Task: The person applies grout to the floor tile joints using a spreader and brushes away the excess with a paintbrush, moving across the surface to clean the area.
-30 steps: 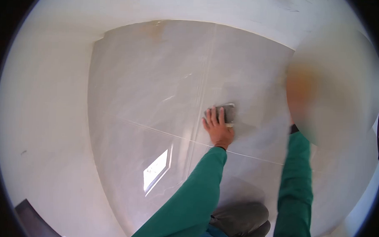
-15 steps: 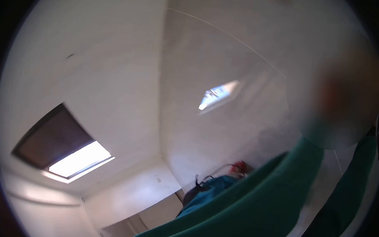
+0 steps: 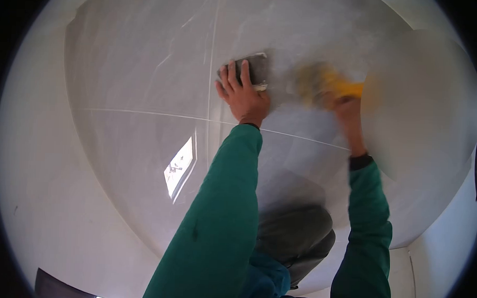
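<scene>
My left hand lies with spread fingers on a dark grey rectangular block with pale edges, against the grey tiled surface. To its right, my right hand is closed round a yellow tool, which is smeared by motion. The tool's dark left end is close to the tiles, and whether it touches them cannot be made out. A blurred round patch hides part of the view just right of my right hand.
Thin pale joint lines cross the tiles. A bright window reflection shows on them at the lower left. My bent knees are below my hands. White walls border the tiles, with a dark panel at the bottom left.
The view has swung from the wall and window to the tiled surface. Both hands now show; before, the sleeves ran to the right and the hands were hidden or blurred.
</scene>
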Demonstrator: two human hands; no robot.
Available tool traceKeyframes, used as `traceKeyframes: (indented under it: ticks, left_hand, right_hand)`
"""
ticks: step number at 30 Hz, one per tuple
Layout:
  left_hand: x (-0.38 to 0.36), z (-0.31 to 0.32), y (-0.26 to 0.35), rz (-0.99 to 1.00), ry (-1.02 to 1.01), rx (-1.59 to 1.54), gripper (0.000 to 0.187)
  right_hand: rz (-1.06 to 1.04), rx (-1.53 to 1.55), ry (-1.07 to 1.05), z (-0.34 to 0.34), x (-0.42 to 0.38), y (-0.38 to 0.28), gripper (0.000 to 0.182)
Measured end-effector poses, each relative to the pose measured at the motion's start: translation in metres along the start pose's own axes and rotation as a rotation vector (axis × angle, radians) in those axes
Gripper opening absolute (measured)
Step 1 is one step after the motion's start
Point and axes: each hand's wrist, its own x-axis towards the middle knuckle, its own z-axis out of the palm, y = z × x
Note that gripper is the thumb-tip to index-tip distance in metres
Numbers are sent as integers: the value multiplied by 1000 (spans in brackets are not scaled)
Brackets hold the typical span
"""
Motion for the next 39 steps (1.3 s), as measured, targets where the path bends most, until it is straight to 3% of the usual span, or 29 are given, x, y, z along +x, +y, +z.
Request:
traceKeyframes:
  ticks: [3,4,5,6,7,10,11,12,13,14,15,16,17,20,21,22,24,25,27,28,29,30,31,32,33,36,37,38,39]
  left_hand:
    - [30,16,-8,29,18,43,67]
    - [5,31,3,61,60,25,64]
    - [-1,32,2,54,2,12,64]
    - [24,16,-13,59,19,8,64]
    - [47,13,-18,62,71,3,63]
    - [74,10,-27,50,74,47,64]
    - [66,14,-17,43,96,42,64]
    - [55,14,-9,53,111,53,63]
    - [48,11,-1,73,121,65,63]
    - [50,11,-1,78,138,61,61]
    - [44,7,1,100,142,49,61]
    - [45,7,0,108,148,47,61]
    - [47,8,2,120,152,31,60]
    - [46,3,14,150,188,26,61]
    - [44,0,16,136,177,58,62]
    - [39,-1,16,148,180,61,61]
    - [40,-2,23,172,221,81,59]
    - [39,-1,23,191,230,61,59]
    - [39,-1,23,170,232,103,56]
    - [39,-2,23,175,237,95,56]
    - [40,-2,24,173,237,107,55]
    - [39,-2,26,169,236,121,54]
    - [37,-1,27,173,243,115,54]
    - [38,-2,24,173,243,147,52]
    - [40,0,24,171,245,184,50]
    - [39,3,17,192,251,155,50]
    - [41,7,18,193,255,106,51]
    - [40,6,19,202,270,93,51]
    - [40,7,18,196,255,130,51]
  right_hand:
    - [-147,174,-23,28,27,5,29]
    - [-228,-135,110,26,15,74,29]
    - [22,-36,81,12,42,107,30]
    - [7,-516,-24,-6,89,130,33]
    - [124,-448,139,-18,139,130,39]
    - [15,-326,215,-39,160,100,43]
    - [247,-128,21,-38,129,84,48]
    - [409,-207,-215,-47,83,35,44]
    - [-52,-361,-124,-15,1,41,43]
    - [-58,58,-175,-1,-44,-4,46]
    - [155,247,-325,9,-100,-47,45]
    - [302,826,-572,-1,-117,-72,44]
    - [-81,516,-724,-4,-116,-71,43]
    - [271,611,-386,-5,-86,16,45]
    - [-4,350,-190,-15,-44,62,38]
    - [62,-95,-69,-33,-11,106,30]
    - [182,-343,170,-100,64,151,29]
    - [216,-305,273,-120,78,171,29]
    - [308,-303,258,-145,58,170,30]
    - [311,-107,259,-139,28,165,30]
    - [400,-82,134,-136,-11,135,32]
    - [256,-126,164,-120,-48,111,30]
    - [296,173,-74,-118,-91,85,36]
    - [350,241,-271,-97,-135,79,33]
    - [335,414,-456,-108,-132,74,35]
    - [264,100,30,-89,-92,163,33]
    - [395,-5,87,-101,-49,190,30]
    - [277,-251,194,-116,-9,228,35]
    - [324,-375,175,-139,27,240,40]
